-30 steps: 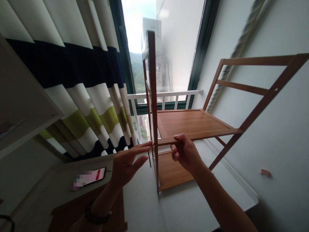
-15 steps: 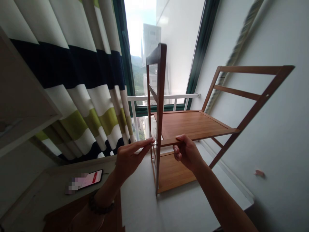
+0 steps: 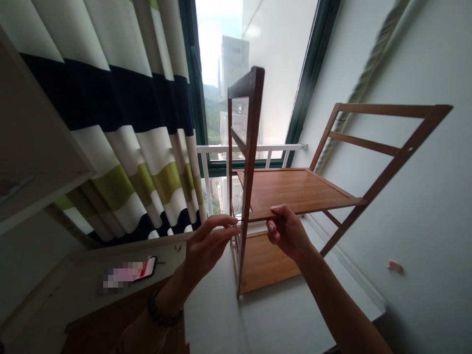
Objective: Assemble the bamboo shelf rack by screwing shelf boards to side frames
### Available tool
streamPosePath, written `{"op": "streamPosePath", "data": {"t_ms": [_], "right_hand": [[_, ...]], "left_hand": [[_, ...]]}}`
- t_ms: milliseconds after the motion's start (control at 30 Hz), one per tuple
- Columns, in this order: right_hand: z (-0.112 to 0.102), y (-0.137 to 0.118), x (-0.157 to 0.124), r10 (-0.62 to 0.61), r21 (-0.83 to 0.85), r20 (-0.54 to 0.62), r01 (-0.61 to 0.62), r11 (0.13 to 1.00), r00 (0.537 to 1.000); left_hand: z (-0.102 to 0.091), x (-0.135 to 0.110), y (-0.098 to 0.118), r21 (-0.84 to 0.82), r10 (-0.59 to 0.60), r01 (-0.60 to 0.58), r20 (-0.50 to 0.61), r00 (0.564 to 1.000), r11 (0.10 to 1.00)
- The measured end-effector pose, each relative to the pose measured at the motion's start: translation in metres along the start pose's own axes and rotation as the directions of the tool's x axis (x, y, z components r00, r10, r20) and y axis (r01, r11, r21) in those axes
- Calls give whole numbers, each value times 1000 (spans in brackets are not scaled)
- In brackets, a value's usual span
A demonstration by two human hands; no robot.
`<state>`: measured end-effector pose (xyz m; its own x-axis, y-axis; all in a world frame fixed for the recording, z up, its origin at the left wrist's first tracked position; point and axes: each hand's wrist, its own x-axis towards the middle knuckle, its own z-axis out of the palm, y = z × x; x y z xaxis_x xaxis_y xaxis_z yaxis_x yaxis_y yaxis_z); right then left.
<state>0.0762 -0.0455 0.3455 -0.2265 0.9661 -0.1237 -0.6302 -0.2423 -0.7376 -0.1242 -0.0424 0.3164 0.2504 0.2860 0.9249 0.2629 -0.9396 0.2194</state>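
Note:
A brown wooden shelf rack (image 3: 295,189) stands on a white surface in front of a window. My right hand (image 3: 287,232) grips the front edge of its upper shelf board, thumb on top. My left hand (image 3: 208,243) is at the rack's front left post (image 3: 250,162), fingertips pinched beside the joint of post and shelf. What they pinch is too small to make out. A lower shelf board (image 3: 261,263) sits under the upper one.
A striped curtain (image 3: 121,123) hangs at the left. A phone (image 3: 127,273) lies on the white ledge with small loose bits near it. A white railing (image 3: 254,147) crosses the window. A white wall (image 3: 424,196) runs along the right; a brown board (image 3: 110,319) lies below my left arm.
The view has shifted, so the rack's left post now shows more of its side. My left hand's fingers have closed from outstretched to a pinch at the post. My right hand stays on the shelf edge.

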Motion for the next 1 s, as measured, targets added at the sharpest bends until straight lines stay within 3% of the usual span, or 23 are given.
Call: {"op": "streamPosePath", "data": {"t_ms": [100,233,400,500,600,667,733,800,833,933,1000], "right_hand": [[-1,2,0,-1,16,-1,1,1000,1000],[-3,3,0,-18,29,5,17,999,1000],[-3,3,0,-20,10,17,20,1000,1000],[-3,3,0,-27,-2,10,27,1000,1000],[-2,2,-1,-25,-8,9,25,1000,1000],[-2,2,-1,-27,-4,14,27,1000,1000],[-2,2,-1,-29,-1,16,29,1000,999],[-2,2,-1,-34,-3,10,34,999,999],[-1,2,-1,-34,-5,8,34,999,999],[-1,2,-1,-32,-13,2,32,999,999],[-2,2,-1,-32,-20,1,32,999,999]], "left_hand": [[1,-6,-4,-1,-1,1,-8,1000,1000],[-1,-5,0,-94,-114,120,62,992,988],[-7,7,7,-253,-339,357,113,934,899],[-4,8,3,-292,-400,436,179,899,851],[0,6,-5,-312,-440,461,139,887,831],[1,7,-10,-239,-361,370,83,929,898],[-1,12,-12,-48,-184,185,25,983,982],[-4,16,-12,167,-37,37,-2,999,985],[-6,17,-10,234,-21,20,2,1000,972],[-8,17,-3,245,-180,167,31,983,955],[-9,15,2,147,-355,345,49,933,927]]}}
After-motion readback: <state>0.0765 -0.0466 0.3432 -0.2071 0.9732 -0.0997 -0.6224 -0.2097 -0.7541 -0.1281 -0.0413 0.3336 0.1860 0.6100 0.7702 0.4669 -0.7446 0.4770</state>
